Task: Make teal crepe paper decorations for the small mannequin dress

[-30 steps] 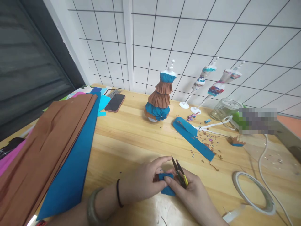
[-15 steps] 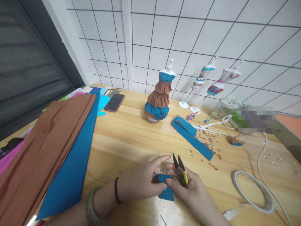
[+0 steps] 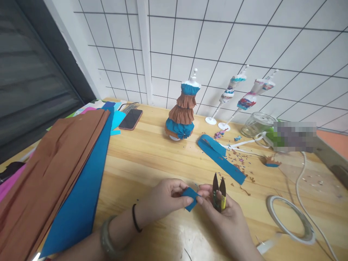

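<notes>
A small folded piece of blue crepe paper point(image 3: 191, 203) is pinched between the thumb and fingers of my left hand point(image 3: 174, 197). My right hand point(image 3: 224, 214) holds a pair of thread snips point(image 3: 219, 194) against its palm, dark blades apart and pointing up, with a bit of yellow handle showing. The thumb and fingertip of that same hand touch the paper's right edge. Behind them a long blue crepe paper strip point(image 3: 228, 166) lies on the wooden table point(image 3: 136, 159). Farther back stands a mini dress form point(image 3: 182, 112) in tiered blue and brown crepe paper.
Brown crepe paper sheets point(image 3: 59, 159) and a blue sheet point(image 3: 81, 210) cover the left side, near a phone point(image 3: 131, 119). Two smaller dress forms point(image 3: 228, 95) and a glass jar point(image 3: 257, 124) stand by the wall. A tape roll point(image 3: 292, 221) and a white cable point(image 3: 300, 174) lie right.
The blue paper piece has been turned and folded smaller, and now sits tilted. My right hand has shifted slightly right with the snips, which stand more upright.
</notes>
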Demonstrator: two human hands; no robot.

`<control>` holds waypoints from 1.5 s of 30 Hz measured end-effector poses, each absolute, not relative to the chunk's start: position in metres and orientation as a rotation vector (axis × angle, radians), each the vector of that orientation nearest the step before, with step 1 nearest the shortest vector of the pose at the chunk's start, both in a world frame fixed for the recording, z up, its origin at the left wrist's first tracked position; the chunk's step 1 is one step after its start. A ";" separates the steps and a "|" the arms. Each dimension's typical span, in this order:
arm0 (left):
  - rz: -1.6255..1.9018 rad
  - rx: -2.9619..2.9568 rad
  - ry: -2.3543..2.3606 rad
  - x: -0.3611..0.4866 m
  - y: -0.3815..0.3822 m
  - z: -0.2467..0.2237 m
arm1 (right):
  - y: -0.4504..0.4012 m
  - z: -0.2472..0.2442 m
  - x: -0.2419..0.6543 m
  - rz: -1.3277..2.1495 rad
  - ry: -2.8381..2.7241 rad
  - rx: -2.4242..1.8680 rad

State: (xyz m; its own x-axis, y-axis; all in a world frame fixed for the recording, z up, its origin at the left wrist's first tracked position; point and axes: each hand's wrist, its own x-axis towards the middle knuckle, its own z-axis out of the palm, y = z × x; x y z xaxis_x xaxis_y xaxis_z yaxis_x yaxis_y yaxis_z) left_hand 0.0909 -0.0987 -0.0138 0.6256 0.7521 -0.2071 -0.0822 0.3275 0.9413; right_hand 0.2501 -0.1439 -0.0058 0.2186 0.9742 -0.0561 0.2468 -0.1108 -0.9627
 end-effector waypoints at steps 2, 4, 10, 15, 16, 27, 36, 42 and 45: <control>0.601 1.125 0.746 0.090 -0.099 -0.016 | -0.143 -0.004 0.252 1.001 -1.231 -1.547; 0.600 1.131 0.772 0.088 -0.098 -0.015 | -0.142 0.000 0.257 1.030 -1.323 -1.556; 0.633 1.062 0.789 0.082 -0.093 -0.003 | -0.146 0.013 0.273 1.114 -1.647 -1.659; 0.650 1.070 0.807 0.082 -0.093 0.000 | -0.148 0.015 0.269 1.109 -1.735 -1.637; 0.648 1.075 0.808 0.082 -0.093 -0.001 | -0.148 0.016 0.268 1.100 -1.734 -1.630; 0.591 1.221 0.712 0.083 -0.095 -0.002 | -0.147 0.015 0.267 1.208 -1.845 -1.610; 0.555 1.287 0.712 0.082 -0.095 -0.003 | -0.148 0.013 0.269 1.202 -1.889 -1.594; 0.552 1.251 0.695 0.082 -0.095 -0.004 | -0.147 0.010 0.268 1.157 -1.894 -1.608; 0.547 1.246 0.685 0.082 -0.095 -0.005 | -0.147 0.009 0.268 1.137 -1.897 -1.613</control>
State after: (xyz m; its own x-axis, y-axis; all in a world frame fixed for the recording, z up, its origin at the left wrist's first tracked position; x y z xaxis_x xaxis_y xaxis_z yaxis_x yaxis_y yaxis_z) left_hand 0.0820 -0.0951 -0.0052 0.6842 0.7093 -0.1696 -0.0083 0.2401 0.9707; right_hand 0.2678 -0.1468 0.0092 -0.2529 0.9471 -0.1977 0.6206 0.0020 -0.7841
